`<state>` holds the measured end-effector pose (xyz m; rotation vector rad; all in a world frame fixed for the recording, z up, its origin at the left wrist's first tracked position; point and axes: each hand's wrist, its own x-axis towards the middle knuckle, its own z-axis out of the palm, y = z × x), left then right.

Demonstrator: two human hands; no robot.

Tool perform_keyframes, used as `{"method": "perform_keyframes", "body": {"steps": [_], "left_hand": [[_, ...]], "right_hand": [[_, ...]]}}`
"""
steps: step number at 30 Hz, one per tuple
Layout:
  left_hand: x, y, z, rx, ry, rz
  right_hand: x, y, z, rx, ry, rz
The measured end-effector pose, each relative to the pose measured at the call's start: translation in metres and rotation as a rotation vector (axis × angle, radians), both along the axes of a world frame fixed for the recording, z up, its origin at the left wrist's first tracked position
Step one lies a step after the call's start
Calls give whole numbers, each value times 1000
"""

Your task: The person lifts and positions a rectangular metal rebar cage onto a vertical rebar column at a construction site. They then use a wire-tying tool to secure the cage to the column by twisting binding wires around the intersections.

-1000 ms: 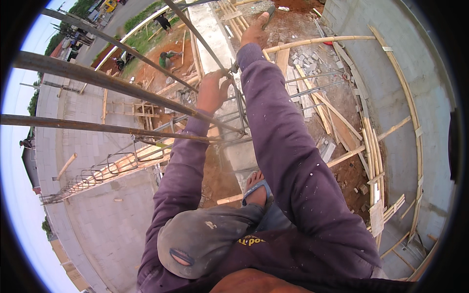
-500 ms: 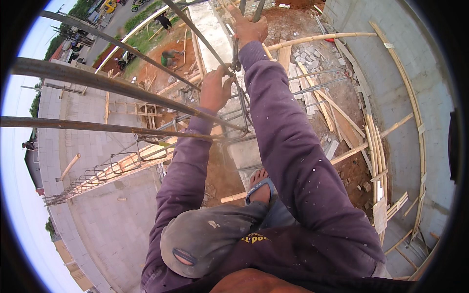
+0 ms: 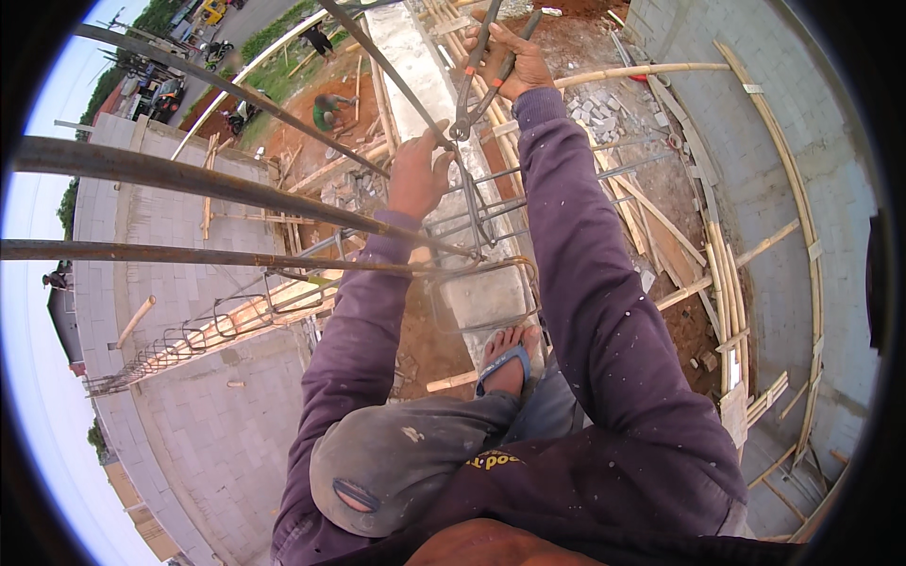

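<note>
My right hand [image 3: 525, 68] grips a pair of pincers [image 3: 481, 85] with dark, orange-marked handles spread apart. The pincers' head touches or lies very close to a steel rebar rod [image 3: 401, 85] slanting down from the top. Beside that head, my left hand [image 3: 420, 179] curls its fingers around the rod where it meets a bent steel stirrup [image 3: 469, 193]; part of its grip is hidden. A looped stirrup [image 3: 536, 274] hangs below, near my sandalled foot [image 3: 508, 363]. No tie wire can be made out.
Long rebar rods [image 3: 217, 179] cross from the left at arm height. I perch above a narrow concrete beam [image 3: 406, 66]. A block wall [image 3: 208, 443] stands left, a grey wall [image 3: 774, 141] with bamboo poles [image 3: 802, 208] right. A person in green [image 3: 326, 115] crouches on the ground below.
My right hand has moved slightly right, and the pincers' handles now stand wider apart. The left hand stays at the rod. A looped stirrup near my foot shows more fully.
</note>
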<state>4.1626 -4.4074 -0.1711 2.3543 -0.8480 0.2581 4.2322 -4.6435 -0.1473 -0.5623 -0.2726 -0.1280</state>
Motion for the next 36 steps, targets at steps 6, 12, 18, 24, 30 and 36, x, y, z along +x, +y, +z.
{"method": "perform_keyframes", "body": {"steps": [6,12,18,24,30,36], "left_hand": [[-1,0,3,14,-16,-5],[-8,-2,7,11,14,24],[-39,9,45,-10,6,170],[-29,-22,72,-131,-113,-387],[18,-98,55,-79,-168,-363],[49,-139,46,172,123,-96]], "right_hand": [[1,6,-3,162,130,-80],[11,20,15,-43,995,-777],[-6,28,29,-237,957,-946],[-13,30,25,-142,895,-920],[-30,9,21,110,700,-715],[-40,-2,19,-84,819,-743]]}}
